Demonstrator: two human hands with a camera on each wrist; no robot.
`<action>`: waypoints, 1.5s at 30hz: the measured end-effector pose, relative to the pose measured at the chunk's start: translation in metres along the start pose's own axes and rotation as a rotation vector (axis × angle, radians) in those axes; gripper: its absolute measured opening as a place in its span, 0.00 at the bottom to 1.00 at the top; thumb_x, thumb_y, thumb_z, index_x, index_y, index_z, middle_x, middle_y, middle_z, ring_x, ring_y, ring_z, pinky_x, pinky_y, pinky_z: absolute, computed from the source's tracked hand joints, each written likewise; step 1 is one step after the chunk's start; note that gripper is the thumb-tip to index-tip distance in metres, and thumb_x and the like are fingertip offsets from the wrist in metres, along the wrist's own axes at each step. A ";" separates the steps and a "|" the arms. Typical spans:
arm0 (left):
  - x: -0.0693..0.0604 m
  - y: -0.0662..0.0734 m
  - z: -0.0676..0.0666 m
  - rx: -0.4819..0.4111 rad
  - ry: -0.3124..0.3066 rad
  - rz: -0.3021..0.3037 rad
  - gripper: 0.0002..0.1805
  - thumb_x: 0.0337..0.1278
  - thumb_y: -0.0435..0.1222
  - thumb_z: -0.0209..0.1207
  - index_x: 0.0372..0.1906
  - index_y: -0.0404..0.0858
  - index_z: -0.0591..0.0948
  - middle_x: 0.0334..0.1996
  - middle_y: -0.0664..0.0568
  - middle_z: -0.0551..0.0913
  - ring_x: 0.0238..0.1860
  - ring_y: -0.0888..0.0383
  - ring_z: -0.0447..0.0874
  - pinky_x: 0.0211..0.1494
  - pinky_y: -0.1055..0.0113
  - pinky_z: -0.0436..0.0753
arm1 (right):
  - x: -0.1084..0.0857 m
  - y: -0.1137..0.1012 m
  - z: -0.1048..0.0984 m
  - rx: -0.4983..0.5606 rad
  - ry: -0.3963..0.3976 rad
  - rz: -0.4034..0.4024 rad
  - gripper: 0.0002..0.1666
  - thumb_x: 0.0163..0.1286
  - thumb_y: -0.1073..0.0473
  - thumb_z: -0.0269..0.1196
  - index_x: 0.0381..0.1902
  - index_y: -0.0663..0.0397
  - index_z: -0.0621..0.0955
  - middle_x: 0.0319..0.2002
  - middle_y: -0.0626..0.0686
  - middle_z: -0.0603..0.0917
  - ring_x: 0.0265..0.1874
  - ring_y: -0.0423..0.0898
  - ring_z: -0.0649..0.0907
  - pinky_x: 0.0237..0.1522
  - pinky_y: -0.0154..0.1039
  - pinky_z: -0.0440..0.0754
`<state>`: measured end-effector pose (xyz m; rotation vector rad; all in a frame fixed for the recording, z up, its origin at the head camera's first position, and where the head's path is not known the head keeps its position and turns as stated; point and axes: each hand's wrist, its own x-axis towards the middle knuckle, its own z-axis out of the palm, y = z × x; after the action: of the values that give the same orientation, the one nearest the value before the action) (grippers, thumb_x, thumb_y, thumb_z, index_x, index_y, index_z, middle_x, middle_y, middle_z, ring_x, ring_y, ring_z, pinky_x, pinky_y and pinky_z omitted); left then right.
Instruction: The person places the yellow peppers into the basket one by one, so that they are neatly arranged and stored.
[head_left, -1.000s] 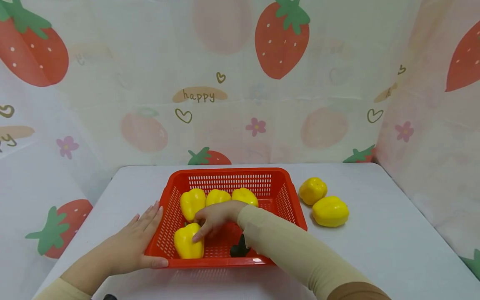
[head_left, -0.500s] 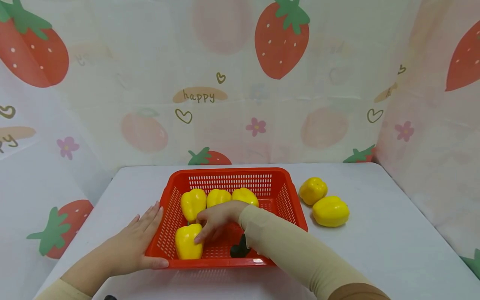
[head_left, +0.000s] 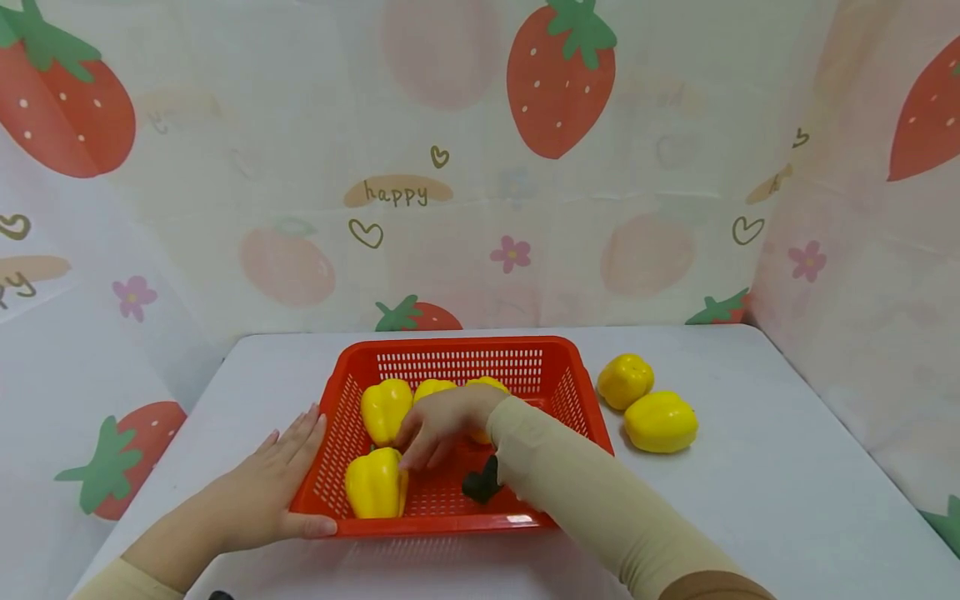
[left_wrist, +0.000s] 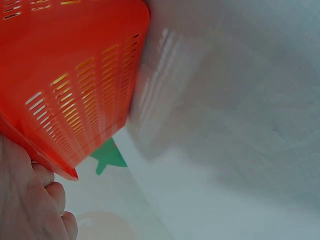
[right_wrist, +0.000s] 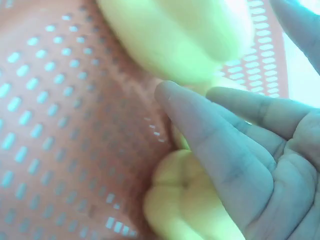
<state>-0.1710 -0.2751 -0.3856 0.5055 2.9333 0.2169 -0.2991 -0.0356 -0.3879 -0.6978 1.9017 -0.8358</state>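
Observation:
A red plastic basket (head_left: 442, 525) holds several yellow bell peppers. One bell pepper (head_left: 373, 485) sits in its front left corner, and another bell pepper (head_left: 386, 410) stands just behind. My right hand (head_left: 444, 423) reaches into the basket, fingers extended beside the front pepper and gripping nothing. In the right wrist view, its fingers spread between an upper pepper (right_wrist: 185, 35) and a lower pepper (right_wrist: 185, 195). My left hand (head_left: 258, 492) rests on the basket's left rim, fingers stretched along it and thumb on the front corner. The basket's slotted wall (left_wrist: 80, 95) fills the left wrist view's upper left.
Two bell peppers lie on the white table outside the basket, one at the back (head_left: 626, 381) and one nearer (head_left: 662, 422). A black object (head_left: 480, 483) shows by the right wrist. A strawberry-print curtain (head_left: 450, 275) surrounds the table.
My right hand has let go of the front left pepper and shifted slightly back and right. That pepper has settled a little to the left. The left hand stays on the rim.

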 end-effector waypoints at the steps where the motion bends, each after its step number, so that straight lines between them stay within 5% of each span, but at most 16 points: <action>1: 0.000 0.000 0.000 -0.001 0.002 -0.001 0.68 0.28 0.76 0.50 0.72 0.37 0.43 0.72 0.41 0.43 0.70 0.43 0.44 0.66 0.40 0.50 | -0.001 0.000 -0.002 0.011 0.001 -0.002 0.21 0.55 0.55 0.68 0.48 0.52 0.80 0.40 0.50 0.80 0.41 0.46 0.81 0.42 0.38 0.81; 16: 0.001 0.000 -0.001 -0.015 -0.005 -0.007 0.68 0.29 0.75 0.51 0.71 0.35 0.44 0.71 0.40 0.44 0.70 0.42 0.45 0.66 0.40 0.49 | -0.036 -0.005 -0.037 0.104 0.013 -0.098 0.23 0.58 0.61 0.66 0.51 0.63 0.77 0.43 0.61 0.82 0.45 0.57 0.81 0.48 0.47 0.78; 26: 0.002 0.000 -0.002 -0.026 -0.009 -0.013 0.68 0.29 0.74 0.52 0.71 0.35 0.44 0.71 0.40 0.44 0.70 0.42 0.46 0.66 0.40 0.49 | -0.077 -0.003 -0.055 -0.008 0.122 -0.142 0.29 0.58 0.56 0.66 0.56 0.60 0.74 0.48 0.58 0.81 0.46 0.49 0.81 0.45 0.38 0.80; 36: 0.002 0.001 -0.002 -0.027 -0.018 -0.022 0.68 0.28 0.74 0.52 0.71 0.35 0.44 0.71 0.40 0.44 0.70 0.42 0.45 0.66 0.40 0.49 | -0.118 0.006 -0.070 -0.090 0.250 -0.143 0.22 0.58 0.57 0.66 0.51 0.47 0.78 0.43 0.48 0.83 0.45 0.48 0.81 0.46 0.40 0.80; 45: 0.001 0.001 -0.002 -0.026 -0.013 -0.020 0.68 0.29 0.74 0.52 0.71 0.36 0.43 0.71 0.40 0.43 0.70 0.42 0.45 0.66 0.40 0.49 | -0.157 0.028 -0.084 -0.084 0.336 -0.168 0.23 0.58 0.56 0.66 0.52 0.50 0.77 0.44 0.52 0.82 0.45 0.48 0.81 0.47 0.41 0.79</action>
<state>-0.1724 -0.2737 -0.3834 0.4715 2.9180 0.2481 -0.3122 0.1214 -0.2998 -0.8170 2.2109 -1.0352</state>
